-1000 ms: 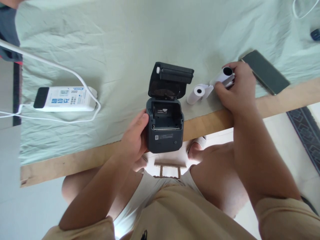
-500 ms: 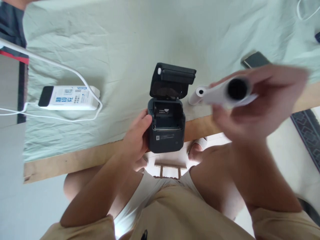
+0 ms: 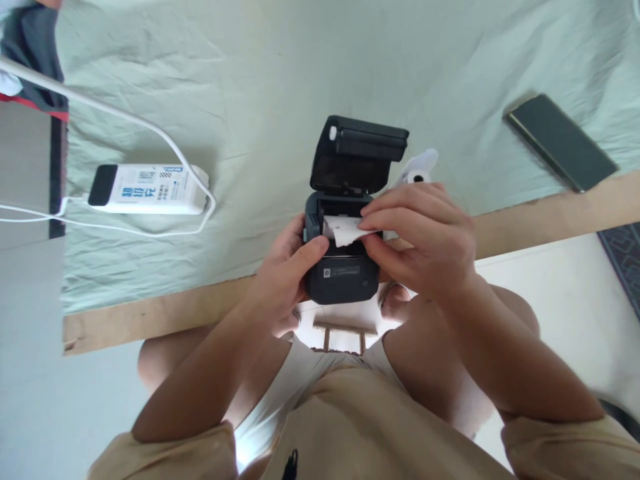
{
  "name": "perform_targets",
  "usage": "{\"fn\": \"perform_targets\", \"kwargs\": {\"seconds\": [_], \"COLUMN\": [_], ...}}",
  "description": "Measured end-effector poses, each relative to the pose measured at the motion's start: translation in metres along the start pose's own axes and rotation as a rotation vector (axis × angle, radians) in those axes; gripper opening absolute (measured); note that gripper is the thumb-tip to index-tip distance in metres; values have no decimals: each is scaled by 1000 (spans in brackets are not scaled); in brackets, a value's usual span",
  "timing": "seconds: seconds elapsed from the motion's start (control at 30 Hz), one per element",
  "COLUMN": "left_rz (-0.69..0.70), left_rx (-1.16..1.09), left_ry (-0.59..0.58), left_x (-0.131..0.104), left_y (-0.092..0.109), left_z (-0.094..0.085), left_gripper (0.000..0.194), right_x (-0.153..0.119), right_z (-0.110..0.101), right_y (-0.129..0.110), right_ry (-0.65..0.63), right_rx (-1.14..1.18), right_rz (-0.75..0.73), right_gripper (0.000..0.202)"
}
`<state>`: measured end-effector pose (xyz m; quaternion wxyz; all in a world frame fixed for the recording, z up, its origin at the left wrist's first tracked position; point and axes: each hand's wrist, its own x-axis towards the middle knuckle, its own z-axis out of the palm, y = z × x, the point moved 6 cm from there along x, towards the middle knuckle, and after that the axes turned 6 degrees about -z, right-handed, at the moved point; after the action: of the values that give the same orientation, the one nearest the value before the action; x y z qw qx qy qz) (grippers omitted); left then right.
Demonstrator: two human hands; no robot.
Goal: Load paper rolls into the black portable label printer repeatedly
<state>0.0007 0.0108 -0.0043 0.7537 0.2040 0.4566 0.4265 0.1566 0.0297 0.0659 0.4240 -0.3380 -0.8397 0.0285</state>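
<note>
A small dark portable printer is held at the table's front edge, its lid swung up. My left hand grips the printer's left side, thumb on the rim of the paper bay. Inside the bay lies a white paper roll with its loose end sticking out. My right hand pinches that paper at the bay's right side; its fingers hide part of the roll. Just behind the right hand, another white paper roll lies on the cloth, partly covered.
A white power bank with a white cable lies on the green cloth at left. A dark phone rests near the right edge. A wooden strip borders the table's front. My legs are below.
My right hand has moved left and down with the paper roll, from beside the printer into its open bay. My left hand still holds the printer.
</note>
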Motion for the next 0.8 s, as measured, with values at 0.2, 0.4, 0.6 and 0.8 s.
{"fn": "perform_targets", "kwargs": {"seconds": [0.2,0.4,0.6,0.8], "left_rz": [53,65,59,64], "left_rx": [48,193,239,285], "left_ry": [-59,-58,-82,-14], "left_x": [-1,0,-3,-6], "left_y": [0,2,2,3], "left_z": [-5,-7,-5,-6], "left_gripper": [35,86,87,88], "right_x": [-6,-13,-21,-28], "right_z": [1,0,1,-2], "right_y": [-17,-8,20,28], "right_ry": [-27,18,129,287], "right_rx": [68,194,306,475], "right_rz": [-141,-124,182,291], "right_gripper": [9,7,52,30]}}
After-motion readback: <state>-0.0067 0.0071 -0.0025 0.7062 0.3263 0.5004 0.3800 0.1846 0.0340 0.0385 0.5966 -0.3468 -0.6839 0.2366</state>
